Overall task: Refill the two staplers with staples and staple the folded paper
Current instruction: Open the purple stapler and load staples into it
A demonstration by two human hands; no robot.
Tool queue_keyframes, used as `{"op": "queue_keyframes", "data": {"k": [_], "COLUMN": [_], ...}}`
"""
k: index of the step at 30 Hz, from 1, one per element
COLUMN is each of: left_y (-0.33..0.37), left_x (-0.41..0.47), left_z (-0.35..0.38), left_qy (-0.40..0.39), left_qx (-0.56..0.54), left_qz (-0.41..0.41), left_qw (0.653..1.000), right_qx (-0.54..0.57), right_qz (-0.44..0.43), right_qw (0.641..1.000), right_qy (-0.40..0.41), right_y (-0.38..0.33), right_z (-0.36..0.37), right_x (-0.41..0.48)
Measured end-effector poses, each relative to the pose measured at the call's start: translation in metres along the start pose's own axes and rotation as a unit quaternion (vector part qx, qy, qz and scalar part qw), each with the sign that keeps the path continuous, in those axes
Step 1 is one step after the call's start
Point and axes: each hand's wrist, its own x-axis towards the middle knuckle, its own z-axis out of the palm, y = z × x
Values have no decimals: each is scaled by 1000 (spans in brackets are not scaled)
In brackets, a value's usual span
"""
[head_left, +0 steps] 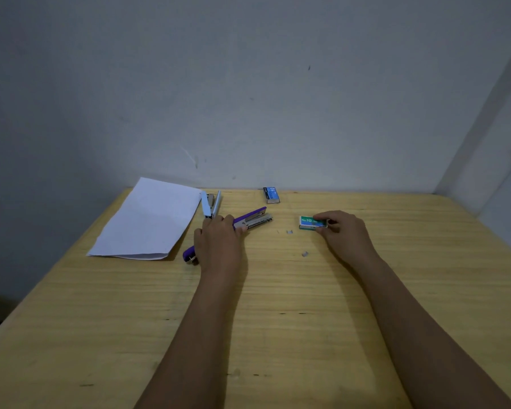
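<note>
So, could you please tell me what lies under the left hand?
A purple plastic stapler, lying on the light wooden table. The left hand covers its middle, so only its two ends show; whether staples are loaded cannot be seen.

Matt wood-grain table (278,305), white paper (148,219)

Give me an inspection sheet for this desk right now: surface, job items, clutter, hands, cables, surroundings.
Surface: wooden table, light grain.
Job's things: purple stapler hinged open; light blue stapler open beside the folded paper; green staple box; blue staple box at the far edge.
Clutter: loose staple bits between the hands.
Grippers: left hand grips the purple stapler; right hand pinches the green staple box.
Cables: nothing seen.
Surroundings: grey wall behind the table.
</note>
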Motion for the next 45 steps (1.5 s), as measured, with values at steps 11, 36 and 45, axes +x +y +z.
{"op": "queue_keyframes", "data": {"k": [11, 36, 45], "left_y": [2, 5, 4], "left_x": [-2, -7, -9], "left_z": [2, -4, -3], "left_qy": [-1, -106, -144], "left_qx": [13, 42, -28], "left_qz": [14, 18, 11], "left_qw": [1000, 993, 989], "right_qx": [37, 39, 44], "right_qz": [-26, -55, -69], "right_qw": [998, 993, 990], "right_qy": [-32, -94, -114], "right_y": [13, 9, 9], "right_z": [-18, -23, -21], "right_x": [-18, -18, -18]}}
